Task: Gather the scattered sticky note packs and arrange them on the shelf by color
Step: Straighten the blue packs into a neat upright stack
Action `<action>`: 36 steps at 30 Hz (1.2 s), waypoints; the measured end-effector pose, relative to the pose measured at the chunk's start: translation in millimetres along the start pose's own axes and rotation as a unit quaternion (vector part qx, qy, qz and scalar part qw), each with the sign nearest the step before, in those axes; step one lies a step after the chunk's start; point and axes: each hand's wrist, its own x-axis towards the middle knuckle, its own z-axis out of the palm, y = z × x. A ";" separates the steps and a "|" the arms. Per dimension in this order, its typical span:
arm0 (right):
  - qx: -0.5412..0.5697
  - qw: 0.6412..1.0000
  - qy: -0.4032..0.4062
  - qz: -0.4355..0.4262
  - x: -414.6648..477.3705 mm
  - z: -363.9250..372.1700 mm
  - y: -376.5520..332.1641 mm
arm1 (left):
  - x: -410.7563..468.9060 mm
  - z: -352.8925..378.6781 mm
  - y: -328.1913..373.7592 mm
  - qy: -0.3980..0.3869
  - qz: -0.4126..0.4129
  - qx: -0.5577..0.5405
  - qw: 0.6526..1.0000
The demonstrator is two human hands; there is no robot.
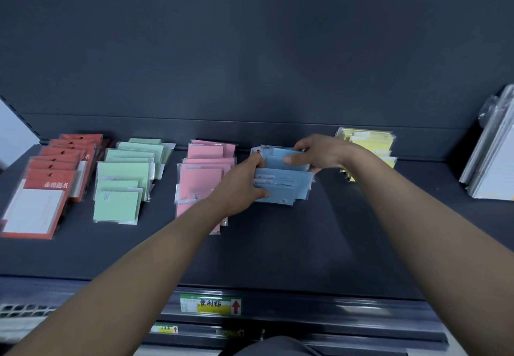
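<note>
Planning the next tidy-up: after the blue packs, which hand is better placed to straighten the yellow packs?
Right, probably. The right hand holds the blue packs at their right end, close beside the yellow packs; the left hand holds their left edge, farther away.

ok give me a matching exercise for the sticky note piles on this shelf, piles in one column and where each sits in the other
Things:
1 red packs
2 green packs
3 blue packs
4 yellow packs

Places:
A held between the left hand and right hand
B farthest left on the shelf
C partly hidden by the right wrist
D between red packs and pink packs

Pairs: 1-B, 2-D, 3-A, 4-C
</note>
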 end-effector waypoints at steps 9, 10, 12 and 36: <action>-0.020 0.987 0.150 -0.053 -15.2 -23.6 -19.3 | 5.0 1.3 -2.8 -0.002 -0.021 -0.042 0.999; -0.019 0.983 0.171 -0.063 -20.3 -30.1 -24.5 | 6.3 2.3 -3.0 0.004 -0.026 -0.050 0.998; -0.022 0.976 0.203 -0.080 -27.9 -38.5 -33.5 | 7.8 5.6 -3.4 0.019 -0.030 -0.044 0.998; -0.085 0.983 0.163 -0.007 -7.0 -9.8 -13.0 | 12.8 3.3 -7.5 -0.081 -0.037 0.084 0.992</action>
